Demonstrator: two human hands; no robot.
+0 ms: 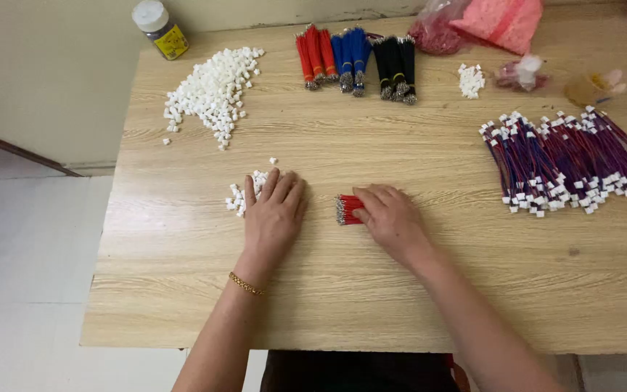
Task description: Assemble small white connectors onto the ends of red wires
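- The left hand (273, 214) lies palm down on the wooden table (371, 290), its fingers stretched out and slightly spread, gripping nothing.
- Its fingertips rest on or against a small heap of white connector housings (242, 196); a few loose pieces lie just beyond the fingers.
- A thin gold bracelet (246, 284) circles the left wrist.
- The right hand (390, 214) also lies palm down, its fingers bent a little and pressed onto a small bundle of red wires (347, 209).
- The bundle lies flat on the table between the two hands, its metal-tipped ends pointing towards the left hand. Whether the fingers pinch the wires or only press on them cannot be told.
- The two hands are apart, with bare table between them.
- At the far left of the table a larger pile of white housings (213, 93) is spread out, near a small jar with a white lid (160, 29).
- At the far edge stand bundles of red wires (316, 56), blue wires (350, 58) and black wires (396, 67), side by side.
- To the right lies a broad heap of finished wire sets with white plugs (567, 163), well apart from both hands.
- Pink plastic bags (484, 22) lie at the far right corner, with a small cluster of white pieces (471, 80) near them.
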